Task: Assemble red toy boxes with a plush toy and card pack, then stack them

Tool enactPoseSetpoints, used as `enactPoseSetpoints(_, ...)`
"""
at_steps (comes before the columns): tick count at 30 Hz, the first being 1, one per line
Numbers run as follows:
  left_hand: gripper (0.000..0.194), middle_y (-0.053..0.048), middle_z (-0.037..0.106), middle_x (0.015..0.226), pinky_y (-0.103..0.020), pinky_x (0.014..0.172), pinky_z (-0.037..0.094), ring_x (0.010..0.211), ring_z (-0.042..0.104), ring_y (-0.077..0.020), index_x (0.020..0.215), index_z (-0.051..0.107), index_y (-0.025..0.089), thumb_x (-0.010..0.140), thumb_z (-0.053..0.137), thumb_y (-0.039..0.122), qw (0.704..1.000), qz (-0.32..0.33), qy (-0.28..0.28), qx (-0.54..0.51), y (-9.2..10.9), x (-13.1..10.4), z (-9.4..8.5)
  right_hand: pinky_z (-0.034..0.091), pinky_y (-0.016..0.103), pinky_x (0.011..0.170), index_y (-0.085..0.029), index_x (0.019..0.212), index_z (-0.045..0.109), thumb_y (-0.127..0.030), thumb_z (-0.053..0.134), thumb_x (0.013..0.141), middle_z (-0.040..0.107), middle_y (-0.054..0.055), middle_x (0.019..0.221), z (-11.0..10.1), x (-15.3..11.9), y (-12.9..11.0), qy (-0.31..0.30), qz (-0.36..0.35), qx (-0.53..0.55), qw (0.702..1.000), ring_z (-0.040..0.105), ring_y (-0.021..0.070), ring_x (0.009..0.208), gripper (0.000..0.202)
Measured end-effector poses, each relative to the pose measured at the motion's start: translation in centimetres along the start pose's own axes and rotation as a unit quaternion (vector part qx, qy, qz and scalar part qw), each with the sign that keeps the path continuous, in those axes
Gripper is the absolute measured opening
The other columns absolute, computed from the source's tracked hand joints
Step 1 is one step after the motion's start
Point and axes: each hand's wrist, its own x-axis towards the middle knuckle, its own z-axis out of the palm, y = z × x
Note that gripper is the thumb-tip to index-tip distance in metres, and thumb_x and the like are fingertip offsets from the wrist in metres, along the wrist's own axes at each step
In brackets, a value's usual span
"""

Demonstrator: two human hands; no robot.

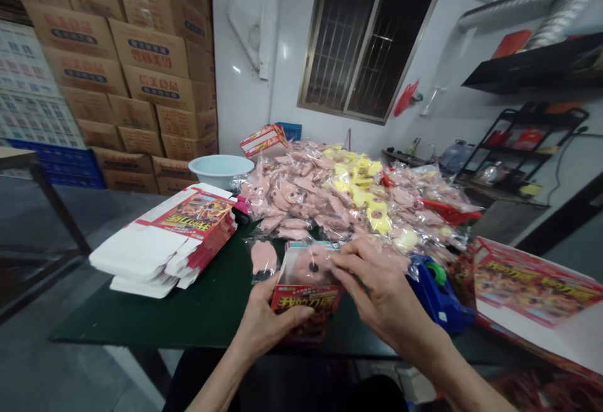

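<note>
My left hand is wrapped round the lower left side of a small red printed box, thumb across its front. The box is upright at the table's front edge with its top open. At the box's mouth, my right hand pinches the edge of a pink toy in a clear wrapper, which is partly inside. Left of the box lies one more wrapped pink toy. Behind it spreads a large heap of wrapped pink toys, with yellow wrapped toys among them.
Flattened red and white boxes are stacked on the left of the green table. A blue tape dispenser and a large open carton stand to the right. Behind are a pale blue basin and stacked brown cartons.
</note>
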Motion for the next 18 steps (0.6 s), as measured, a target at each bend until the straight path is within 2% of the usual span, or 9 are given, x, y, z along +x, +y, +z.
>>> enactPoseSetpoints(5,0.041,-0.006,0.073,0.082,-0.027,0.066,0.055,0.072,0.067,-0.0214,0.097,0.068,0.011,0.064,0.074,0.035,1.0,-0.004,-0.018,0.001,0.2,-0.2,-0.1,0.045,0.025,0.062,-0.016,0.082,0.064,-0.012,0.049,0.087,0.056,0.004,0.074,0.6,0.1,-0.3,0.072,-0.045,-0.036,0.996,0.054,0.0131,0.069,0.016)
enactPoseSetpoints(8,0.042,-0.005,0.073,0.08,-0.026,0.064,0.055,0.07,0.067,-0.0204,0.094,0.068,0.012,0.061,0.077,0.035,1.0,-0.015,-0.013,-0.008,-0.1,-0.2,-0.2,0.044,0.026,0.064,-0.016,0.081,0.062,-0.01,0.048,0.087,0.057,0.004,0.076,0.6,0.2,-0.3,0.035,-0.064,-0.043,0.996,0.053,0.0137,0.071,0.017)
enactPoseSetpoints(10,0.041,-0.004,0.073,0.081,-0.025,0.064,0.054,0.071,0.067,-0.0202,0.095,0.068,0.012,0.061,0.077,0.033,1.0,-0.024,-0.015,-0.011,-0.3,-0.2,-0.3,0.045,0.028,0.065,-0.017,0.085,0.062,-0.01,0.05,0.085,0.057,0.004,0.081,0.3,0.1,-0.3,-0.009,-0.053,-0.037,0.998,0.053,0.0145,0.074,0.014)
enactPoseSetpoints(12,0.042,-0.005,0.073,0.083,-0.025,0.065,0.054,0.074,0.068,-0.0207,0.099,0.067,0.013,0.063,0.076,0.032,0.999,-0.025,-0.021,-0.012,-0.3,-0.2,-0.2,0.046,0.031,0.07,-0.017,0.094,0.061,-0.011,0.052,0.084,0.057,0.007,0.091,0.0,0.0,-0.5,-0.019,-0.038,-0.057,0.997,0.054,0.017,0.081,0.015)
enactPoseSetpoints(15,0.041,-0.005,0.073,0.085,-0.024,0.066,0.054,0.077,0.068,-0.0209,0.102,0.066,0.013,0.066,0.074,0.032,0.999,-0.014,-0.033,-0.027,0.1,-0.3,0.0,0.046,0.036,0.078,-0.014,0.113,0.055,-0.01,0.051,0.084,0.055,0.011,0.102,0.1,-0.4,-1.2,0.037,-0.037,-0.103,0.993,0.052,0.021,0.093,0.029)
enactPoseSetpoints(18,0.035,-0.004,0.073,0.083,-0.023,0.064,0.054,0.074,0.067,-0.0196,0.096,0.067,0.013,0.065,0.074,0.03,0.998,-0.011,-0.044,-0.041,0.3,-0.3,0.2,0.045,0.036,0.078,-0.015,0.115,0.053,-0.009,0.049,0.085,0.058,0.01,0.1,0.9,-0.8,-1.5,0.055,-0.087,-0.116,0.988,0.051,0.021,0.091,0.03)
